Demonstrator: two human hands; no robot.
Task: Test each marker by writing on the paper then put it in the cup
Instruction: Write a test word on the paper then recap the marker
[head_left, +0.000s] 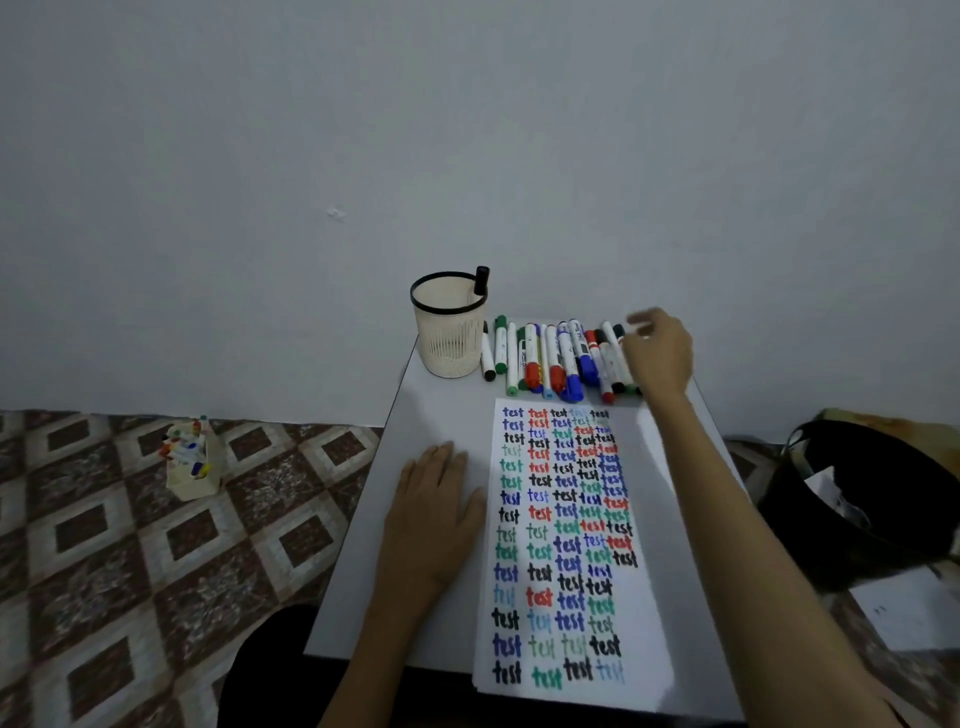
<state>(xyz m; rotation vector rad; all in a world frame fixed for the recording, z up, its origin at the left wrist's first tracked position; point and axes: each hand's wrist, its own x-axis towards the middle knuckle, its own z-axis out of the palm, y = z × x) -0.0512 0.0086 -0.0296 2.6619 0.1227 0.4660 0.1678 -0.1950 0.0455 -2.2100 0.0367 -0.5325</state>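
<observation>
A cream mesh cup (450, 325) with a black rim stands at the table's far left, with one black-capped marker (481, 280) leaning inside. Beside it lies a row of several markers (550, 358) with green, red, blue and black caps. The paper (644, 597), covered in coloured "test" words, lies lengthwise in front of them. My left hand (434, 525) rests flat on the table, touching the paper's left edge. My right hand (657, 351) hovers blurred over the right end of the marker row, fingers loosely curled, holding nothing that I can see.
The small grey table (436, 415) stands against a plain wall. On the patterned floor to the left sits a cream box (192, 462) of small markers. A black bin (852, 499) with paper scraps stands at the right, with a white sheet (909, 613) below it.
</observation>
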